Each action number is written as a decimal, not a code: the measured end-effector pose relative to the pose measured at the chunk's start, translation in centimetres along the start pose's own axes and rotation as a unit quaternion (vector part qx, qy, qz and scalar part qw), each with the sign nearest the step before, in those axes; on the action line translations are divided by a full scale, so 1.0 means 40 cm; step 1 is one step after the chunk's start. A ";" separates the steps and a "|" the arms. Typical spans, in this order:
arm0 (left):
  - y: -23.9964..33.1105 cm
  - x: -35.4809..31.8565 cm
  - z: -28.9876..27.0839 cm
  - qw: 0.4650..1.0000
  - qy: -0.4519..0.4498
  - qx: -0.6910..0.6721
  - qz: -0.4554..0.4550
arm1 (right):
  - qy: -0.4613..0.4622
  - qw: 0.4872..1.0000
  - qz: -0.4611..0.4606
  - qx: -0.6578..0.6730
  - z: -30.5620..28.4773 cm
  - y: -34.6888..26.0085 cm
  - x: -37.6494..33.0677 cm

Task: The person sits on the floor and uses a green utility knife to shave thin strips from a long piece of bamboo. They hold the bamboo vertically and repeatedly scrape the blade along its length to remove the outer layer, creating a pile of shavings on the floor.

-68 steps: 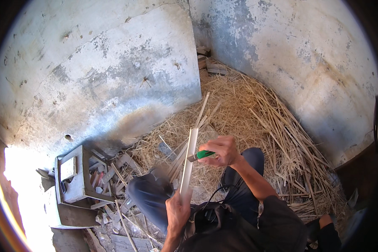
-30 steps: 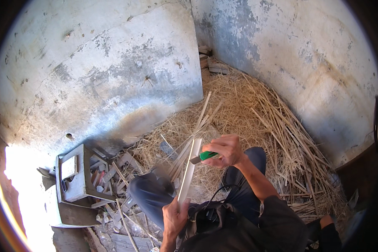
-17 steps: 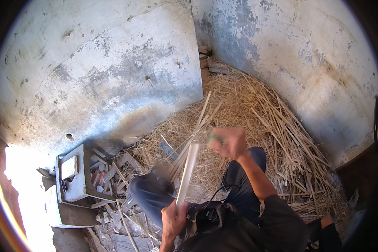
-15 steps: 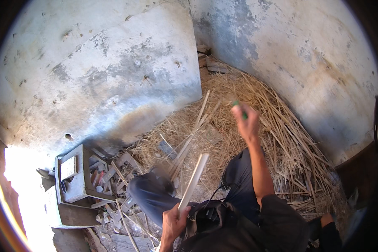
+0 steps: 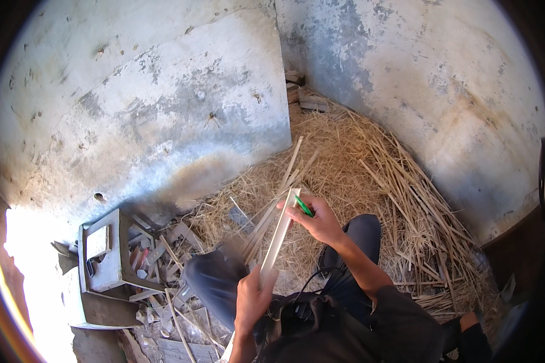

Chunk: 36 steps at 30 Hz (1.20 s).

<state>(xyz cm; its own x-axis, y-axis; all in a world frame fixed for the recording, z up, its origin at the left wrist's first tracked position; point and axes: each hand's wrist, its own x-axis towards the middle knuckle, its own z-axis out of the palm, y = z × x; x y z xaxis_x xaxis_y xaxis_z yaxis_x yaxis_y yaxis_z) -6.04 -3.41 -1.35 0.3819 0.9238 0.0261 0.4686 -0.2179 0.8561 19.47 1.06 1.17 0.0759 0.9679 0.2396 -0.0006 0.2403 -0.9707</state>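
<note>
A long pale strip [image 5: 279, 236], looking like split bamboo or wood, slants up and away from my lap. My left hand [image 5: 253, 300] is closed around its lower part. Near the strip's far end, my right hand [image 5: 322, 222] grips a slim green-handled tool [image 5: 303, 206]. The fingers of that hand lie against the strip's right edge and partly behind it. I cannot make out the tool's working end.
Straw-like shavings [image 5: 333, 139] cover the floor ahead, with a heap of long thin strips [image 5: 424, 206] along the right wall. At left, a broken wooden frame [image 5: 124, 254] stands among rubble. Peeling walls [image 5: 163, 103] meet behind. A person's hand [image 5: 469, 320] shows at lower right.
My right hand has come down and left, from above the shavings to the strip's far end, with the green-handled tool still in it. The strip now stands slightly higher.
</note>
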 end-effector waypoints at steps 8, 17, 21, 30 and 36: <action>-0.057 -0.012 -0.084 0.999 -0.043 -0.013 0.017 | 0.129 0.991 0.017 -0.022 -0.099 -0.003 0.018; -0.083 -0.046 -0.202 0.995 -0.075 0.005 -0.071 | 0.236 0.968 -0.028 0.079 -0.229 0.003 0.054; -0.082 -0.036 -0.202 0.996 -0.064 0.057 -0.008 | 0.284 0.955 -0.025 0.084 -0.246 0.000 0.052; -0.070 -0.016 -0.153 0.999 -0.034 0.000 -0.042 | 0.241 0.965 -0.099 -0.026 -0.231 -0.014 0.040; -0.030 0.017 -0.085 0.996 -0.020 -0.069 0.051 | 0.079 0.991 -0.097 -0.053 -0.102 0.024 -0.033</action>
<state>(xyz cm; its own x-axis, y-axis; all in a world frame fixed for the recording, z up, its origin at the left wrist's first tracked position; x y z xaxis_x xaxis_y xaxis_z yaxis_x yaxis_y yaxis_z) -9.07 -1.44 -0.60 0.4545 0.8854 0.0977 0.3133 -0.2615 0.9129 23.45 -0.30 -0.14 0.2202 0.8784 0.4242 0.1335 0.4036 -0.9051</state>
